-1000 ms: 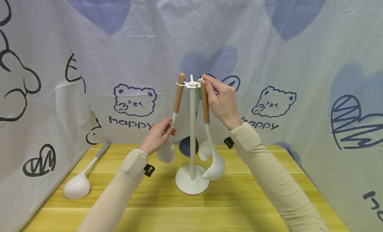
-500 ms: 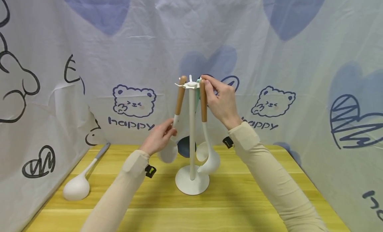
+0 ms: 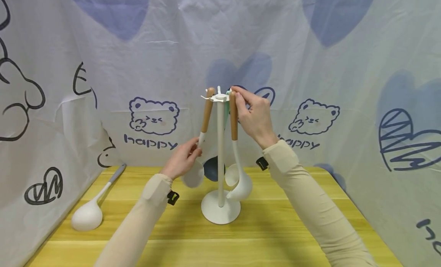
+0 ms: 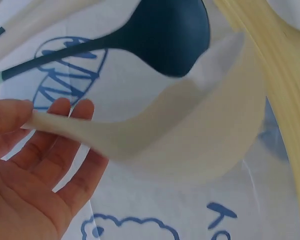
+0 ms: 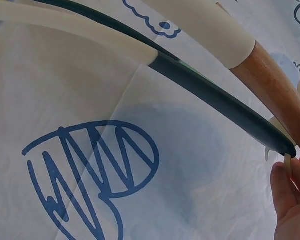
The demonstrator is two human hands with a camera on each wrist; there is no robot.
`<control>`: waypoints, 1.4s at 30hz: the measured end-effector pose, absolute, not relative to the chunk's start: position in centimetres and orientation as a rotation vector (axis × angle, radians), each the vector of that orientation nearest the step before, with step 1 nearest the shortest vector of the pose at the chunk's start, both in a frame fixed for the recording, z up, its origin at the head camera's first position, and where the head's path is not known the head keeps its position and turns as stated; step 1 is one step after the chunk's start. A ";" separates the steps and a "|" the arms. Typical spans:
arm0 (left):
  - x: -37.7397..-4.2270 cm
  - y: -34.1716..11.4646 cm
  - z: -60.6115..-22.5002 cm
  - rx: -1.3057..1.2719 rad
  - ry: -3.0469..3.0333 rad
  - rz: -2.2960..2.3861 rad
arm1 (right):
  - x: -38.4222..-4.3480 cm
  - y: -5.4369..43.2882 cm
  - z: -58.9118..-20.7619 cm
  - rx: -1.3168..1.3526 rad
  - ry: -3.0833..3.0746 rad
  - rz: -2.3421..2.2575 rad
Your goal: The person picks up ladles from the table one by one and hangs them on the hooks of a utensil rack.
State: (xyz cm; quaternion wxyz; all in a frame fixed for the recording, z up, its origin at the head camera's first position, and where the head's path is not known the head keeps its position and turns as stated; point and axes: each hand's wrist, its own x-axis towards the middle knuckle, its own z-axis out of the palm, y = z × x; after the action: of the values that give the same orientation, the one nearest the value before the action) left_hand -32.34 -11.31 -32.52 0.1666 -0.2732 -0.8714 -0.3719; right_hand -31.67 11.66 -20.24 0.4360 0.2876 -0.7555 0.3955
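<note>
A white utensil rack [image 3: 221, 156] stands mid-table, with several utensils hanging from its top. My left hand [image 3: 182, 158] pinches the white neck of a wooden-handled ladle [image 3: 208, 115] at the rack's left; its pale bowl [image 4: 190, 135] fills much of the left wrist view. My right hand [image 3: 256, 115] is at the rack top, fingertips pinching a rack hook [image 5: 288, 162] beside the end of a dark green handle [image 5: 215, 100]. Close to those fingertips hangs a second wooden-handled white ladle [image 3: 241, 186]. Behind the pole are a dark blue ladle [image 3: 213, 169] and a smaller cream utensil [image 3: 232, 175].
A white ladle with a grey handle [image 3: 87, 215] lies on the wooden table [image 3: 275, 240] at the left. A printed cloth [image 3: 220, 37] stands up behind the table and along both sides. The rack's round base [image 3: 210, 213] rests on the tabletop.
The right-hand ladle's bowl and the utensils behind the pole have shifted slightly left. The left ladle's handle has moved a little right and lower. Both hands stay almost in place.
</note>
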 end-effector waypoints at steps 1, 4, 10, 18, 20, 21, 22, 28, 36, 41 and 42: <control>-32.4 -11.5 -32.5 -0.766 -2.474 -1.044 | -31.7 11.7 -20.2 0.718 -1.876 0.984; -32.7 -11.9 -32.5 -0.731 -2.454 -1.009 | -31.7 11.6 -20.3 0.722 -1.868 0.978; -33.3 -11.8 -32.6 -0.748 -2.444 -1.026 | -31.6 11.6 -20.2 0.718 -1.859 0.968; -33.1 -11.3 -32.7 -0.716 -2.483 -1.075 | -31.6 11.6 -20.3 0.716 -1.893 0.970; -33.1 -11.2 -32.7 -0.708 -2.498 -1.077 | -31.7 11.6 -20.4 0.713 -1.889 0.967; -33.1 -11.2 -32.8 -0.707 -2.505 -1.084 | -31.7 11.6 -20.4 0.712 -1.885 0.965; -33.0 -11.2 -32.8 -0.704 -2.510 -1.089 | -31.7 11.6 -20.4 0.709 -1.884 0.965; -33.0 -11.3 -32.9 -0.713 -2.503 -1.095 | -31.8 11.6 -20.5 0.721 -1.878 0.966; -32.9 -11.3 -32.6 -0.713 -2.516 -1.092 | -31.7 11.6 -20.5 0.727 -1.854 0.963; -32.8 -11.4 -32.5 -0.718 -2.519 -1.111 | -31.8 11.7 -20.5 0.736 -1.869 0.975; -32.8 -11.4 -32.5 -0.719 -2.522 -1.120 | -31.8 11.7 -20.5 0.740 -1.875 0.978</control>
State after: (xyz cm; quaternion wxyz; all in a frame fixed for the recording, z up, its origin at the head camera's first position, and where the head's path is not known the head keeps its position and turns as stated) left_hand -32.81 -11.40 -32.48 0.1445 -0.2494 -0.8751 -0.3888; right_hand -31.75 11.69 -20.46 0.4356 0.2973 -0.7533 0.3929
